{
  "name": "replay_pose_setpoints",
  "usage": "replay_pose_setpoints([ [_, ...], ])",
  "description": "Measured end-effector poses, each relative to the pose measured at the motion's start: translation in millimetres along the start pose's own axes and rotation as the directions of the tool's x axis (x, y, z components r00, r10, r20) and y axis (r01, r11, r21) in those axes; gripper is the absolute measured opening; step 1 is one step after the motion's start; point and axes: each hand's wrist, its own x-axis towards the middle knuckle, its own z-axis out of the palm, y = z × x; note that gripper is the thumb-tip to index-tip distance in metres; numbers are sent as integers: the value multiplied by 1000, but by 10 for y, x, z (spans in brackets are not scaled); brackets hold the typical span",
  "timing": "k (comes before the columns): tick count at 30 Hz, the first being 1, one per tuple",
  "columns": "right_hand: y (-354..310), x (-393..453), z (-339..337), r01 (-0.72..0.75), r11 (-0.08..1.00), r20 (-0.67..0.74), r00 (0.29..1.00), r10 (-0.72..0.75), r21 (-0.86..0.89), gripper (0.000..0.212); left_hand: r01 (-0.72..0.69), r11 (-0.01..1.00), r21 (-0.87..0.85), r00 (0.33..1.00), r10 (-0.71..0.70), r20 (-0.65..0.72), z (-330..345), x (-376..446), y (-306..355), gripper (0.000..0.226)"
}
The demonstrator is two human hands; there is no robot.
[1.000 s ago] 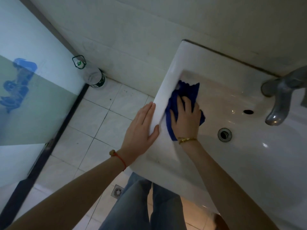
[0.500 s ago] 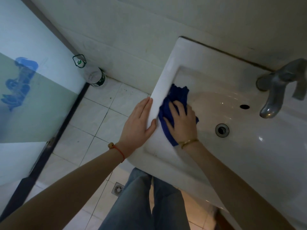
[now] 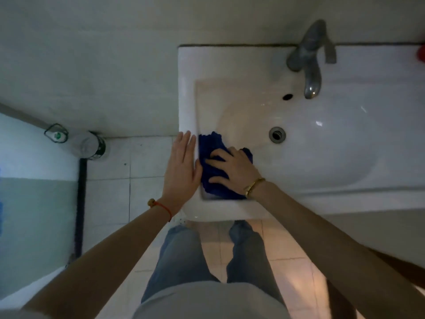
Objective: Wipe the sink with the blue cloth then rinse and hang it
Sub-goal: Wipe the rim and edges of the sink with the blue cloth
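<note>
Right hand [image 3: 233, 168] spreads its fingers flat over the crumpled dark-blue cloth [image 3: 212, 168], pressing it into the near-left corner of the white ceramic sink [image 3: 322, 157]. Left hand [image 3: 182, 168] lies flat on the left rim, fingers straight, bracing. The risk here: the bunched cloth slides out from under those fingers, or misses the far basin near the grey metal tap [image 3: 309, 63].

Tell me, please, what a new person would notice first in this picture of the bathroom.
First, the blue cloth, the one strong colour, pressed by the right hand into the near left corner of the white sink. Next, the left hand, lying flat on the sink's left rim beside it. Then the grey tap at the back, above the drain.
</note>
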Motion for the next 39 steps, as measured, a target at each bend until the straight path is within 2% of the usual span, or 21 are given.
replay_pose_setpoints([
  [2, -82, -23, -130, -32, 999, 116, 993, 34, -25, 52, -148, 989, 4, 985, 147, 89, -124, 39, -162, 52],
  [4, -164, -78, -217, -98, 995, 213, 972, 95, 2, 44, -296, 955, -6, 943, 293, 160, -271, 130, -344, 50],
  [6, -327, -181, -244, -198, 980, 212, 960, 186, 35, 40, -427, 904, -24, 875, 420, 239, -387, 256, -507, 49],
  [9, -700, -278, -100, -289, 949, 164, 937, 307, -125, 41, -564, 825, -49, 765, 543, 347, -429, 411, -625, 49],
  [12, -957, -342, -3, -435, 884, 111, 883, 456, -173, 45, -607, 791, -80, 726, 592, 350, -416, 459, -662, 46],
  [16, -791, -686, -72, -586, 804, 90, 800, 594, -99, 50, -584, 803, -115, 751, 589, 298, -396, 445, -677, 40],
  [18, -605, -943, -126, -703, 699, 84, 695, 714, -128, 51, -582, 804, -125, 752, 590, 294, -390, 451, -675, 39],
  [20, -550, -1059, -145, -793, 599, 22, 601, 799, -113, 50, -577, 805, -141, 750, 590, 301, -398, 477, -683, 39],
  [22, -685, -932, -107, -777, 616, -39, 624, 780, -127, 50, -569, 809, -146, 751, 584, 309, -400, 484, -686, 39],
  [25, -1103, -499, 52, -657, 739, 18, 745, 666, -152, 50, -555, 818, -149, 756, 571, 319, -393, 468, -680, 39],
  [27, -1232, -410, 122, -621, 773, 24, 777, 629, -129, 64, -556, 818, -147, 757, 572, 317, -383, 459, -698, 40],
  [29, -1134, -581, 93, -632, 772, -6, 774, 633, -65, 81, -563, 814, -140, 757, 577, 308, -383, 466, -709, 40],
  [30, -1023, -721, 87, -658, 752, -36, 753, 657, -29, 81, -564, 814, -137, 759, 577, 302, -381, 472, -710, 40],
  [31, -889, -870, 66, -709, 705, -69, 704, 707, -8, 76, -561, 816, -135, 763, 574, 298, -378, 475, -705, 40],
  [33, -726, -1068, 18, -824, 565, -127, 558, 820, 31, 55, -550, 825, -132, 771, 562, 299, -374, 467, -693, 40],
  [34, -729, -1058, 13, -846, 533, -157, 523, 838, 26, 47, -544, 829, -131, 775, 556, 300, -369, 460, -687, 40],
  [35, -798, -965, 25, -846, 533, -173, 525, 833, 0, 44, -539, 832, -130, 779, 552, 298, -361, 452, -681, 40],
  [38, -1223, -538, 238, -745, 667, -178, 658, 732, -11, 38, -532, 839, -116, 787, 540, 299, -344, 430, -651, 41],
  [39, -1350, -451, 326, -717, 697, -217, 679, 701, 9, 38, -530, 842, -102, 790, 534, 300, -342, 420, -643, 41],
])
